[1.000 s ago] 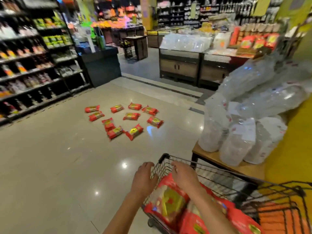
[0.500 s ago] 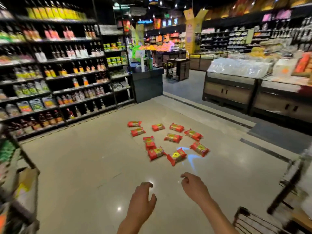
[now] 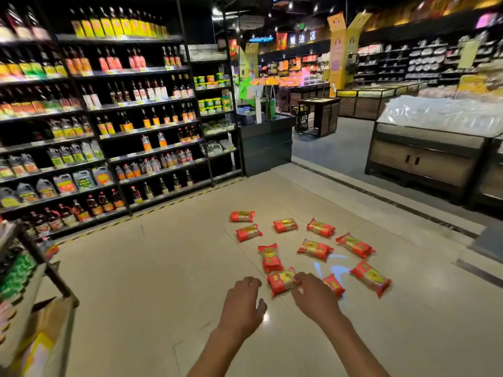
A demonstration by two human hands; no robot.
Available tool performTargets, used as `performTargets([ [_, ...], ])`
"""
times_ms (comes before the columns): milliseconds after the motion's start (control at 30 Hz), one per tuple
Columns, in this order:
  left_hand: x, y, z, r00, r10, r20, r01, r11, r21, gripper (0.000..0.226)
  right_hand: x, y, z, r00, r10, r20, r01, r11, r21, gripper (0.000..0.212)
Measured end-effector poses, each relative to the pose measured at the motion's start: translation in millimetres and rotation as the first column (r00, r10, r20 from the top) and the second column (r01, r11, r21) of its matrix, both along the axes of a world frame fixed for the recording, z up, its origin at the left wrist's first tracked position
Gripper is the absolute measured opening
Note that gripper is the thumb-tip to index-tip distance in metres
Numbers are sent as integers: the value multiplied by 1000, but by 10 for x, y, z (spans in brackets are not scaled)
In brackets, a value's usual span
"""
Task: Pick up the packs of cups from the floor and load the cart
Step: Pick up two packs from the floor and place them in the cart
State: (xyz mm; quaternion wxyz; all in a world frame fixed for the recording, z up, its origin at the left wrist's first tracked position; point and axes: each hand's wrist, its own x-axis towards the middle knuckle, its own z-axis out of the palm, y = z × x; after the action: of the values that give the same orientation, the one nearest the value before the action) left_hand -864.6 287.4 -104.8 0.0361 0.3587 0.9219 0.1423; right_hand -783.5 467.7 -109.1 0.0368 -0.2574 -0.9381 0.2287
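My left hand (image 3: pixel 241 300) and right hand (image 3: pixel 313 293) reach forward, low over the pale tiled floor (image 3: pixel 152 273). My left grip is loose, fingers lightly curled and holding nothing. My right grip has its fingers bent downward; the fingertips overlap the edge of the nearest pack (image 3: pixel 281 281), but I cannot tell whether they touch it or hover in front of it.

That red and yellow pack lies between my hands. A second pack (image 3: pixel 334 284) shows partly behind my right hand. Eight more packs (image 3: pixel 315 249) are scattered flat on the floor beyond, most lying apart, with bare tile showing between them.

To the left of the packs, open floor runs to tall dark shelves (image 3: pixel 109 126) full of bottles, with a striped line marking their base. A dark counter (image 3: pixel 265 142) stands at the end of those shelves. To the right, a dark strip (image 3: pixel 381 198) crosses the floor, and past it stands a wooden display cabinet (image 3: pixel 424 161). At the far left edge, part of a rack (image 3: pixel 32 268) and a cardboard box (image 3: pixel 46 330) sit close to me.
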Motion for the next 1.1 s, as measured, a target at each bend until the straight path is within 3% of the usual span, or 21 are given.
performTargets([
  [367,-2735,411,166,992,121,-22,-119,990,79,41,-2895,415,163,987,158,2,-158,984,85,45],
  [733,-5815,685,65,992,127,3,-127,991,50,40,-5742,643,-27,990,116,84,-127,983,136,42],
  [1100,-8321,1721,-352,996,47,79,-48,999,11,36,-8238,1658,-529,984,17,178,-28,998,58,40],
])
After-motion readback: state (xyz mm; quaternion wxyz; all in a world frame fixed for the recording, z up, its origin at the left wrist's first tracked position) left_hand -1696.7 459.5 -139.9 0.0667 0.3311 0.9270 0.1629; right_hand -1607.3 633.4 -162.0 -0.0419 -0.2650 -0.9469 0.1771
